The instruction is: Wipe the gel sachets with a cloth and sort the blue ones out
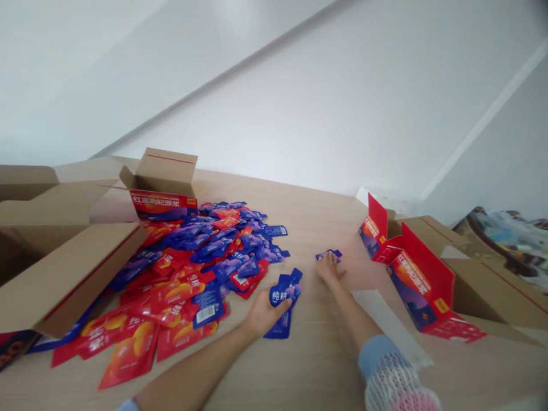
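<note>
My left hand (265,313) is closed on blue pouches (281,295), its thumb across their printed front; more than one pouch shows, fanned out over the table. Farther right, my right hand (329,268) reaches down onto a small blue pouch (334,254) lying on the table, fingertips on top of it. Whether those fingers grip the pouch or only rest on it is hard to tell. Left of my left hand spreads a heap of blue pouches (208,237) and red pouches (175,299).
An open printed carton (165,205) stands behind the heap, with larger open cardboard boxes (72,274) at the left. Two open red cartons (374,234) (422,279) stand at the right. A white sheet (389,325) lies beside my right forearm. A white wall (299,114) rises behind the table.
</note>
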Tool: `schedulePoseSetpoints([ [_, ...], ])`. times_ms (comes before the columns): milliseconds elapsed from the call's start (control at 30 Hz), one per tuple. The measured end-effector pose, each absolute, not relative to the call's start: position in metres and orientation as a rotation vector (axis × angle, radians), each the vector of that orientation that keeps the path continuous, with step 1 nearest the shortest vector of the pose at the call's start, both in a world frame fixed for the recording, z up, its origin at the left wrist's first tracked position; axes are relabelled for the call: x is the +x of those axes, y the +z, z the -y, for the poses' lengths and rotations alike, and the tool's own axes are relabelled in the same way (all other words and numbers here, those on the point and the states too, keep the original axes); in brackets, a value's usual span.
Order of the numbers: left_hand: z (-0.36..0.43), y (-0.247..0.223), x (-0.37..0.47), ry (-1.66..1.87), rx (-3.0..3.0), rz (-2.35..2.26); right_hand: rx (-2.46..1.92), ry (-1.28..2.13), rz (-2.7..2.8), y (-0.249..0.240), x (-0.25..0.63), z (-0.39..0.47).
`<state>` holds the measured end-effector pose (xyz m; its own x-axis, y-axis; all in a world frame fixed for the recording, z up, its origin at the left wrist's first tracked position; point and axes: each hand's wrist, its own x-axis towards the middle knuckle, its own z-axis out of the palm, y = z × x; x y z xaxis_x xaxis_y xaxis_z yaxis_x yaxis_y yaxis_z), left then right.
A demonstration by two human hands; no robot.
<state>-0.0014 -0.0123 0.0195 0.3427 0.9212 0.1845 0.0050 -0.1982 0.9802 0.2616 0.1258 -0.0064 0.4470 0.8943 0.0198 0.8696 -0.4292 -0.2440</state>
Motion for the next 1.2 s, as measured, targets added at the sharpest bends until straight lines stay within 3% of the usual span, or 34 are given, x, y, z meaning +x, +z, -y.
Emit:
schedulePoseSetpoints([
  [333,0.014,0.026,-0.003,0.985,1.510,-0.855,-2.503,0.320,1.410,0.006,0.308,-0.181],
  [767,0.017,0.033,-0.004,0.919,1.562,-0.908,-2.385,0.069,1.788,-0.007,0.349,-0.238],
  [1033,0.009,0.037,0.002,0.890,1.493,-0.911,-2.313,0.267,1.681,-0.006,0.365,-0.299],
  [1200,0.008,0.026,0.002,0.960,1.266,-0.924,-2.146,-0.012,1.375,0.020,0.356,-0.307],
])
